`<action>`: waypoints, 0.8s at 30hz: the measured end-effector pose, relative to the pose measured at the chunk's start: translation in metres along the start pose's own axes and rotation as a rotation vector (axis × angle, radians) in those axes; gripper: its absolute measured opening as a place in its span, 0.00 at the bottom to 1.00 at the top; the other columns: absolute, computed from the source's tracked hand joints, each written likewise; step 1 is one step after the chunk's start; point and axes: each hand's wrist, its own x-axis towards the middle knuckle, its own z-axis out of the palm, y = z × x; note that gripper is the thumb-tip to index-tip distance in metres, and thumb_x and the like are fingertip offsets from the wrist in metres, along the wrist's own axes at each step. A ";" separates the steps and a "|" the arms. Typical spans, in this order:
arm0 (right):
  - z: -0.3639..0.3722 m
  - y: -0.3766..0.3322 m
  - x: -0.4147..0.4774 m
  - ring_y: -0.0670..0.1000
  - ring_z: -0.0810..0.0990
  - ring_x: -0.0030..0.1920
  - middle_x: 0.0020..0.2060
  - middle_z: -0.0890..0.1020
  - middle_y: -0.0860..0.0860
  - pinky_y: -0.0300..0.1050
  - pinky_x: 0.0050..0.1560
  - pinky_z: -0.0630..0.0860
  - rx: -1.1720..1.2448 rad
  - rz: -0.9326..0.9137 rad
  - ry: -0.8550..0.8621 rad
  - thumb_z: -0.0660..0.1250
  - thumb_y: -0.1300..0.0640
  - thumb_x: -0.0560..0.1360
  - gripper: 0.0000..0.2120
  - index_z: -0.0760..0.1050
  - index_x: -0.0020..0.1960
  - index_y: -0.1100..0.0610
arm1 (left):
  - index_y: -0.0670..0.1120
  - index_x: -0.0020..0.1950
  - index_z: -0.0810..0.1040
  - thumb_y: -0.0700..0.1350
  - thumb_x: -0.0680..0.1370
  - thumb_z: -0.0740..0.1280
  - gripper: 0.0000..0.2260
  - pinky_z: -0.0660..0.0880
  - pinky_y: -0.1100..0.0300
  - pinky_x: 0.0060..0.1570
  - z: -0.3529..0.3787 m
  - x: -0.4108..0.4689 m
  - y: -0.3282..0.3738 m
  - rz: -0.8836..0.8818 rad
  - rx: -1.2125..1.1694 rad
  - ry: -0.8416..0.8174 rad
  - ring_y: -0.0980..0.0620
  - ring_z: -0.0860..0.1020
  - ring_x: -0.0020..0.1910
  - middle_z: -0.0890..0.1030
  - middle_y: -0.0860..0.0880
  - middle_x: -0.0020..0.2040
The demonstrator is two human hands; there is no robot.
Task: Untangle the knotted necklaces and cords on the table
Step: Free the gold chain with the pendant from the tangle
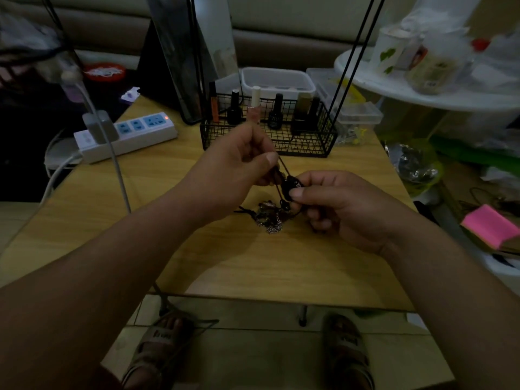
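Working a dark cord [283,168] loose from the tangle [268,218].

The left hand [239,161] pinches the cord between thumb and fingers. The right hand [337,204] grips a dark pendant [289,185] on it, just above the tangle lying mid-surface [253,263]. Cords and fine chain [274,228] look light, limp and snag-prone, so hold close to the knot. No writing is readable.

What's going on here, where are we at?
A person is working the tangle of necklaces and cords over the wooden table. The left hand pinches a dark cord and holds it up. The right hand pinches a dark pendant just below. The rest, silver chain included, lies on the table. Not yet untangled.
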 end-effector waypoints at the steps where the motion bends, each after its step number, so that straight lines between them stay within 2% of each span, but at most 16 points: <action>1: -0.001 -0.001 0.000 0.45 0.70 0.33 0.38 0.80 0.53 0.40 0.31 0.62 0.007 0.004 -0.013 0.68 0.63 0.79 0.04 0.81 0.48 0.57 | 0.38 0.55 0.75 0.36 0.83 0.66 0.02 0.83 0.59 0.47 0.000 0.000 0.000 0.007 0.010 0.001 0.51 0.85 0.43 0.83 0.38 0.47; 3: -0.005 -0.001 -0.001 0.46 0.69 0.34 0.39 0.79 0.53 0.41 0.32 0.62 0.010 -0.006 -0.064 0.71 0.61 0.77 0.01 0.81 0.47 0.57 | 0.38 0.55 0.75 0.37 0.84 0.66 0.03 0.82 0.60 0.45 0.000 0.000 0.000 0.015 0.035 -0.021 0.53 0.84 0.41 0.83 0.40 0.46; 5: -0.007 0.000 -0.002 0.46 0.69 0.34 0.39 0.78 0.53 0.41 0.32 0.61 0.015 -0.037 -0.119 0.74 0.59 0.74 0.03 0.82 0.47 0.56 | 0.39 0.55 0.76 0.38 0.84 0.66 0.03 0.81 0.61 0.44 0.000 0.000 0.000 0.020 0.066 -0.054 0.55 0.83 0.41 0.83 0.42 0.45; 10: -0.009 0.003 -0.003 0.45 0.68 0.34 0.38 0.77 0.51 0.41 0.33 0.61 -0.004 -0.067 -0.147 0.74 0.56 0.75 0.01 0.84 0.45 0.53 | 0.45 0.53 0.77 0.40 0.83 0.68 0.01 0.77 0.67 0.42 0.005 0.000 -0.003 0.091 0.181 -0.055 0.60 0.81 0.41 0.81 0.51 0.44; 14: -0.011 0.003 -0.003 0.45 0.68 0.34 0.39 0.77 0.50 0.42 0.34 0.61 -0.046 -0.068 -0.149 0.73 0.54 0.76 0.03 0.84 0.46 0.52 | 0.45 0.55 0.77 0.40 0.83 0.69 0.03 0.80 0.62 0.47 0.006 0.001 -0.005 0.145 0.164 0.027 0.58 0.82 0.45 0.81 0.50 0.46; 16: -0.011 0.003 -0.004 0.45 0.68 0.34 0.38 0.77 0.49 0.42 0.34 0.60 -0.044 -0.084 -0.110 0.72 0.54 0.77 0.04 0.84 0.48 0.53 | 0.48 0.55 0.77 0.44 0.82 0.70 0.04 0.80 0.61 0.49 0.006 0.001 -0.006 0.125 0.195 0.067 0.57 0.82 0.49 0.82 0.52 0.50; 18: -0.009 0.003 -0.003 0.44 0.69 0.33 0.36 0.78 0.47 0.41 0.33 0.61 -0.049 -0.102 -0.038 0.69 0.56 0.79 0.05 0.82 0.50 0.55 | 0.49 0.53 0.78 0.50 0.83 0.68 0.05 0.80 0.57 0.47 0.005 -0.001 -0.004 0.053 0.226 0.093 0.55 0.82 0.47 0.83 0.52 0.48; 21: -0.006 0.004 -0.002 0.44 0.69 0.33 0.36 0.78 0.47 0.39 0.32 0.63 -0.035 -0.132 0.033 0.67 0.57 0.81 0.06 0.82 0.48 0.54 | 0.46 0.50 0.80 0.54 0.84 0.64 0.13 0.79 0.57 0.43 0.005 -0.006 0.001 -0.057 0.134 -0.048 0.52 0.84 0.41 0.84 0.51 0.42; 24: -0.006 0.003 -0.001 0.44 0.70 0.33 0.37 0.78 0.49 0.39 0.31 0.65 -0.057 -0.149 0.052 0.66 0.58 0.82 0.07 0.81 0.48 0.55 | 0.48 0.53 0.80 0.50 0.83 0.68 0.06 0.80 0.62 0.42 0.008 -0.010 0.002 -0.052 0.132 -0.181 0.55 0.84 0.41 0.85 0.51 0.43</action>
